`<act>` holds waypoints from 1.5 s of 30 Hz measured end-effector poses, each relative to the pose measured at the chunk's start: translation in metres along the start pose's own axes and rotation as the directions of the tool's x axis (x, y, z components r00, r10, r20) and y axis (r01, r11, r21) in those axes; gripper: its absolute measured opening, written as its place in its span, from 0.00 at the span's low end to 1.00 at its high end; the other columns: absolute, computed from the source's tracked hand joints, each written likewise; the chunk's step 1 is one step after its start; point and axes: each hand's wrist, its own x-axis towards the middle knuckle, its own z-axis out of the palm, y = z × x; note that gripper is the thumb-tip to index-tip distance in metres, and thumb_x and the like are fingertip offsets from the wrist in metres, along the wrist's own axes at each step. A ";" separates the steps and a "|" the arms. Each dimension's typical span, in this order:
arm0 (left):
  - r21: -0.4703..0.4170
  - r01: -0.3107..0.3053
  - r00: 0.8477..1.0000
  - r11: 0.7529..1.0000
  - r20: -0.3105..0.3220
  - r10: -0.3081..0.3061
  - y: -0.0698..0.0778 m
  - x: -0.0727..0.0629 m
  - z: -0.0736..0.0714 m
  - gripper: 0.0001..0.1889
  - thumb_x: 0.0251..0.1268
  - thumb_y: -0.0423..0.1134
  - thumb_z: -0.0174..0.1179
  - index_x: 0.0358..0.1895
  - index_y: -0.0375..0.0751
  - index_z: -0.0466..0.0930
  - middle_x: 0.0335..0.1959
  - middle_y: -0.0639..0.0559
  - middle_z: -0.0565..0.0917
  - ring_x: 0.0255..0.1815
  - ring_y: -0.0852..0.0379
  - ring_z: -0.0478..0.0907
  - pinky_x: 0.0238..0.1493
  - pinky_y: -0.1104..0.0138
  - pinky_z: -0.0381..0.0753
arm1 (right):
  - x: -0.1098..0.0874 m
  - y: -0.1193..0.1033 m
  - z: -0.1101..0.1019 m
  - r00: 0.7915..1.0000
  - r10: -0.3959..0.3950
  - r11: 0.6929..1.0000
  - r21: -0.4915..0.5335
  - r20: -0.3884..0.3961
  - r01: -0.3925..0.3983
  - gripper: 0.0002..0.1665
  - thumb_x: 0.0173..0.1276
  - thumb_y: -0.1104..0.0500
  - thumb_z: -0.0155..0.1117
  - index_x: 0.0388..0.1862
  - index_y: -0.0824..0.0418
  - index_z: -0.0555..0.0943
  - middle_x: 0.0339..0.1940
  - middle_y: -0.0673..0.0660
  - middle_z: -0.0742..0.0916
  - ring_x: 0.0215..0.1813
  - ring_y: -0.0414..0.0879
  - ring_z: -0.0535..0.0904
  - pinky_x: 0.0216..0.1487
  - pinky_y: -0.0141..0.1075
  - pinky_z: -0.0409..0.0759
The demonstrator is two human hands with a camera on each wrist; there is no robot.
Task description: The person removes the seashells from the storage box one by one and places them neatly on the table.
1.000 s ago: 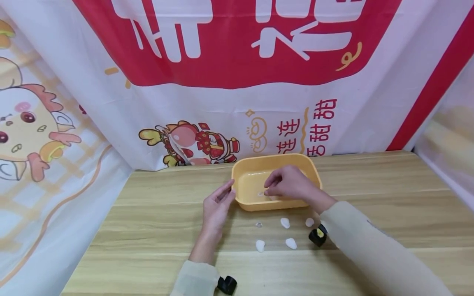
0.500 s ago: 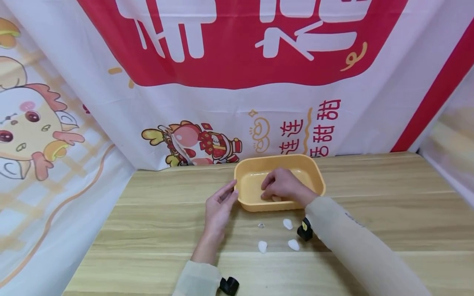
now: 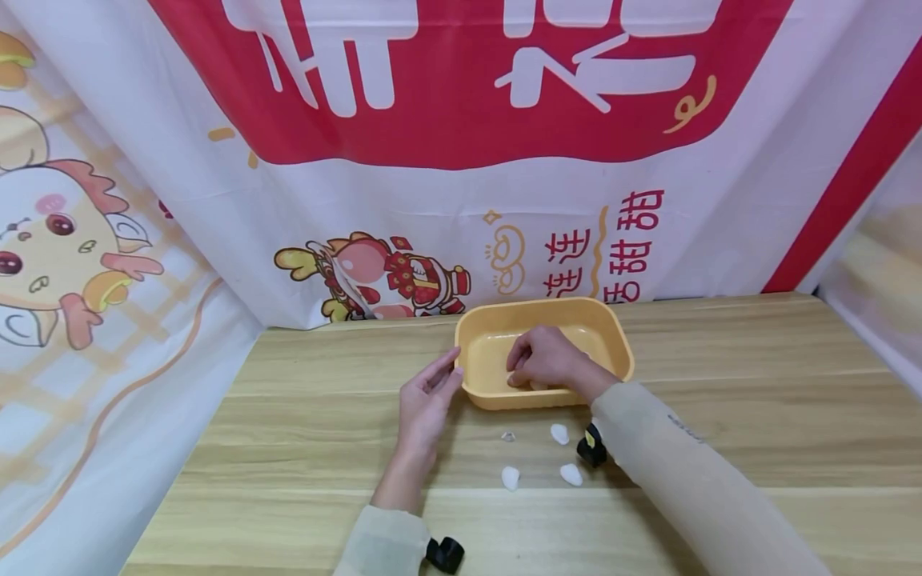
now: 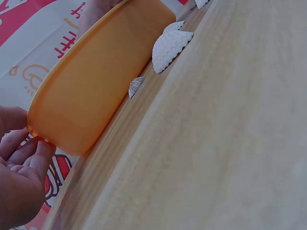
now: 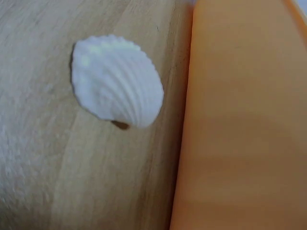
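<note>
A yellow plastic basin [image 3: 475,400] stands on the table, longer side facing me. At its left end my left hand [image 3: 423,408] holds the rim; the left wrist view shows its thumb and fingers [image 4: 43,148] meeting the wall. My right hand [image 3: 551,360] reaches over the near rim into the basin, its curled fingertips low near the floor, pinching what looks like a small pale seashell, mostly hidden. Another pale piece sits under that hand. On the table before the basin lie white ribbed seashells [image 3: 511,478] and a small greyish one [image 4: 136,87].
One ribbed white shell [image 5: 117,81] lies close to the basin's near wall. A printed red and white cloth [image 3: 446,200] hangs right behind the basin. The wooden table [image 3: 302,448] extends to both sides. Black wrist cameras [image 3: 592,446] are strapped below the hands.
My right hand has shifted slightly left and lower inside the basin, and its wrist now covers one table shell visible earlier. My left hand stays at the rim.
</note>
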 end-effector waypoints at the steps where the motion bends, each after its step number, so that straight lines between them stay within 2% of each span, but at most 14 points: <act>1: 0.001 -0.001 1.000 1.000 -0.001 0.001 0.000 0.000 0.000 0.19 0.76 0.34 0.67 0.66 0.51 0.86 0.74 0.50 0.82 0.77 0.49 0.77 0.75 0.62 0.81 | 0.000 0.000 0.000 1.000 0.000 1.000 -0.005 -0.002 0.000 0.07 0.61 0.61 0.83 0.35 0.58 0.90 0.31 0.52 0.89 0.35 0.43 0.83 0.38 0.31 0.81; 22: 0.006 -0.010 1.000 1.000 -0.010 0.010 0.002 -0.003 0.002 0.19 0.75 0.33 0.67 0.65 0.49 0.87 0.73 0.49 0.83 0.77 0.48 0.78 0.77 0.61 0.80 | -0.001 0.001 -0.001 1.000 -0.022 0.997 -0.079 -0.014 0.021 0.09 0.62 0.58 0.84 0.30 0.55 0.88 0.28 0.52 0.87 0.35 0.44 0.81 0.39 0.33 0.79; 28: 0.003 -0.002 1.000 1.000 -0.006 0.003 0.002 -0.002 0.002 0.19 0.75 0.33 0.67 0.65 0.51 0.87 0.74 0.51 0.82 0.76 0.50 0.78 0.76 0.62 0.80 | 0.000 0.001 -0.001 1.000 -0.016 0.997 -0.075 -0.004 0.015 0.09 0.63 0.58 0.83 0.32 0.56 0.88 0.29 0.52 0.86 0.36 0.44 0.80 0.39 0.33 0.78; 34: 0.018 0.003 1.000 1.000 -0.003 -0.003 0.002 -0.002 0.001 0.19 0.76 0.34 0.66 0.66 0.52 0.86 0.75 0.50 0.81 0.78 0.49 0.76 0.79 0.59 0.78 | 0.000 0.000 -0.001 1.000 -0.022 0.998 -0.064 0.001 0.022 0.09 0.63 0.58 0.83 0.33 0.56 0.88 0.30 0.52 0.87 0.36 0.44 0.80 0.39 0.33 0.78; 45: 0.022 0.014 1.000 1.000 0.002 -0.015 0.001 -0.002 0.002 0.19 0.77 0.35 0.66 0.67 0.53 0.86 0.76 0.50 0.80 0.79 0.48 0.75 0.80 0.58 0.77 | 0.000 -0.001 -0.001 0.999 -0.013 0.998 -0.060 -0.034 0.011 0.09 0.61 0.57 0.84 0.30 0.52 0.88 0.30 0.50 0.88 0.37 0.44 0.82 0.43 0.34 0.80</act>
